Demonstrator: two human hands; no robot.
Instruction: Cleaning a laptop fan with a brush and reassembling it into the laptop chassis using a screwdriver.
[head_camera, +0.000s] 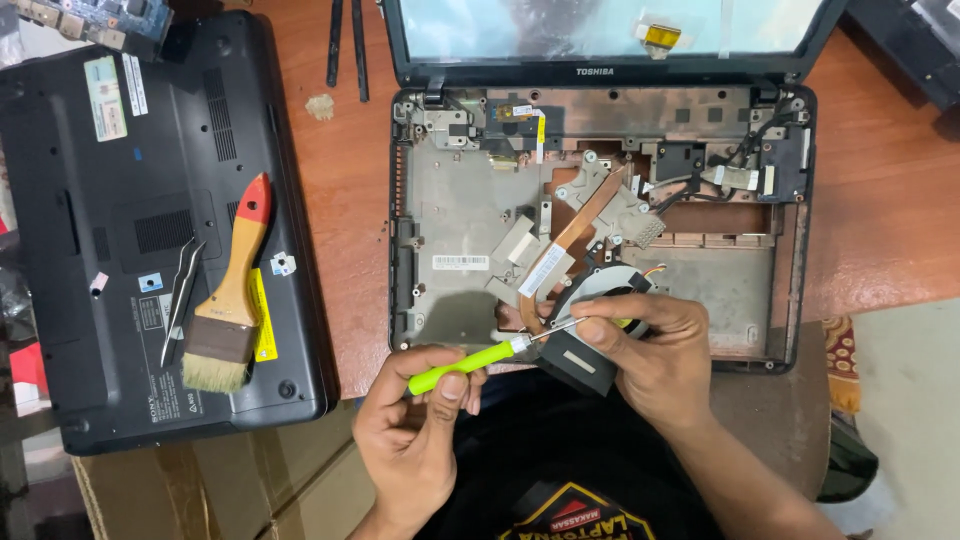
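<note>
An opened laptop base (470, 200) lies on the wooden table with its inner frame bare. A copper heat pipe (580, 225) runs down to a round cooling fan (600, 290) at the front edge. My left hand (415, 425) grips a screwdriver with a lime-green handle (462, 364); its metal tip points right toward the fan. My right hand (650, 355) holds the black fan housing (578, 365) at the laptop's front edge, thumb and forefinger near the screwdriver tip.
A second black laptop (130, 150) lies upside down at the left, with a wooden paintbrush (232, 290) and metal tweezers (180, 295) on it. Two thin black strips (347, 45) lie at the back. A circuit board (90, 20) sits at top left. Cardboard boxes (230, 480) are below.
</note>
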